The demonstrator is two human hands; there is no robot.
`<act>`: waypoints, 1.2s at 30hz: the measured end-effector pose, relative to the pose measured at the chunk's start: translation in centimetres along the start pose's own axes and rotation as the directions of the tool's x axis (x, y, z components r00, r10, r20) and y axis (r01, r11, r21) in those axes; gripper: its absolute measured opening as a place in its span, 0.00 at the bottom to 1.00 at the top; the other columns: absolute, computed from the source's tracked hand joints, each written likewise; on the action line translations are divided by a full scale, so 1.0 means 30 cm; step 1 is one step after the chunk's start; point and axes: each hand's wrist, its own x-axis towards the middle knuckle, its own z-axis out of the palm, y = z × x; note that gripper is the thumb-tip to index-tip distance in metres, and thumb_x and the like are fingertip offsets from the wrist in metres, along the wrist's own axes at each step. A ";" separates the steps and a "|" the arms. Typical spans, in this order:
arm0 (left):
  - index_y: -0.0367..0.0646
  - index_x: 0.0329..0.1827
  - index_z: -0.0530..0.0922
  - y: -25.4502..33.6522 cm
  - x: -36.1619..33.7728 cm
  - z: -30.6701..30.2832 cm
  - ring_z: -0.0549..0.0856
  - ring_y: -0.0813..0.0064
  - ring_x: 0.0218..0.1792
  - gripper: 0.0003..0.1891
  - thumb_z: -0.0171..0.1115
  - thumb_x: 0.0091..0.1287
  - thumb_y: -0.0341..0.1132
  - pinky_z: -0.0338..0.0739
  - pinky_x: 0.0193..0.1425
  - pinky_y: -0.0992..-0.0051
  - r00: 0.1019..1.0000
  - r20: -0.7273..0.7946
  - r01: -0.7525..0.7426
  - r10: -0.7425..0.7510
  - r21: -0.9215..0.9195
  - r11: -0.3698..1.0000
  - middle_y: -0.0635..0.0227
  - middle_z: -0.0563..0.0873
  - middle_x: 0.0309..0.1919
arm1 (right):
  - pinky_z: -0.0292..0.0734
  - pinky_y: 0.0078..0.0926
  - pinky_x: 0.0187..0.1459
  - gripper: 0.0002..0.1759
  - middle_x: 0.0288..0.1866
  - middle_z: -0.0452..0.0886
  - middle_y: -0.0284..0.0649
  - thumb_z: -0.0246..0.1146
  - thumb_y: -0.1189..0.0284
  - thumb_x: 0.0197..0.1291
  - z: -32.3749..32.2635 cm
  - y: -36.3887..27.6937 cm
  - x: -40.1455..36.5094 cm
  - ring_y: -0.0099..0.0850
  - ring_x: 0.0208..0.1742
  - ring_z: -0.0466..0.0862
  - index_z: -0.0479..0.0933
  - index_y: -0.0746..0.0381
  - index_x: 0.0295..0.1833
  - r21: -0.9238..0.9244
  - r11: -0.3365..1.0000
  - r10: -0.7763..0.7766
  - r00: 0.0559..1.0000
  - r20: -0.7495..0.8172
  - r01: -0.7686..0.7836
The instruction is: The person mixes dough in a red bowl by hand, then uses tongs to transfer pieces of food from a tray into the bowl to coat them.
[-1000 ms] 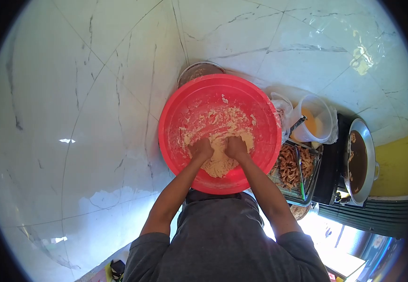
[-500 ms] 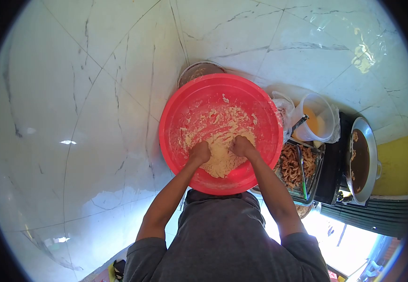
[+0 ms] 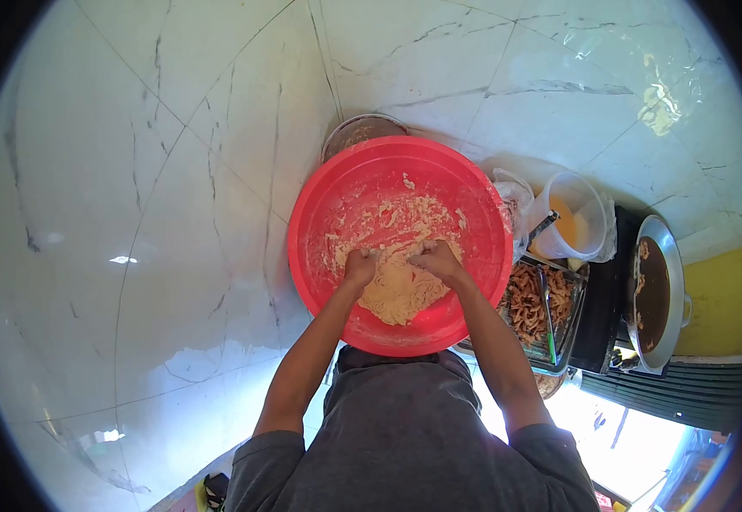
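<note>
Overhead, 2 bare hands are working inside a red basin (image 3: 345, 192) that is sitting on the marble floor (image 3: 175, 213). The left hand (image 3: 359, 266) is pressing down with its fingers curled into a fist on the left edge of the pale dough (image 3: 397, 299). Just beside it, the right hand (image 3: 438, 258) is clenching a fold of the same mass. The dough is lying in the bottom of the basin, toward the person's side, with ragged smears clinging to the far wall. It is looking soft, sticky and fairly heavy, so it is probably yielding under pressure and tearing where pulled thin; scooping beneath the thick near lump is likely offering the surest hold. A tray of fried strips (image 3: 525, 303), a plastic jug (image 3: 572, 218) and a dark pan (image 3: 653, 290) are standing to the right, and a smaller bowl (image 3: 358, 130) is sitting behind the basin.
</note>
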 end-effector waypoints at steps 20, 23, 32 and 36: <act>0.49 0.42 0.83 0.092 -0.033 0.214 0.78 0.60 0.53 0.13 0.58 0.61 0.44 0.61 0.58 0.50 0.743 -0.630 0.324 -0.226 0.043 0.945 0.60 0.84 0.44 | 0.75 0.22 0.38 0.06 0.35 0.82 0.39 0.59 0.78 0.58 0.144 0.003 0.071 0.25 0.35 0.80 0.79 0.67 0.40 0.492 0.864 0.313 0.652 -0.691 0.107; 0.45 0.42 0.82 0.024 0.051 0.275 0.81 0.58 0.49 0.16 0.57 0.62 0.47 0.57 0.61 0.48 0.706 -0.670 0.372 -0.228 0.076 0.925 0.59 0.85 0.42 | 0.74 0.23 0.38 0.07 0.34 0.82 0.40 0.57 0.76 0.60 0.198 0.047 0.093 0.25 0.34 0.79 0.79 0.68 0.37 0.275 0.962 0.205 0.664 -0.719 0.000; 0.48 0.44 0.81 0.176 0.004 0.203 0.80 0.58 0.50 0.14 0.60 0.60 0.44 0.63 0.56 0.48 0.800 -0.574 0.051 0.175 0.356 0.933 0.59 0.84 0.42 | 0.74 0.31 0.42 0.12 0.38 0.83 0.40 0.60 0.68 0.58 0.156 -0.070 0.128 0.29 0.39 0.81 0.79 0.62 0.44 0.421 0.905 0.200 0.825 -0.528 0.050; 0.45 0.46 0.79 0.139 -0.006 0.100 0.81 0.57 0.50 0.15 0.62 0.58 0.41 0.69 0.56 0.54 0.911 -0.203 -0.121 0.360 0.702 0.702 0.56 0.84 0.43 | 0.74 0.28 0.43 0.15 0.40 0.82 0.41 0.63 0.69 0.52 0.079 0.018 0.155 0.27 0.39 0.80 0.78 0.60 0.47 -0.113 0.992 -0.100 0.905 -0.413 0.058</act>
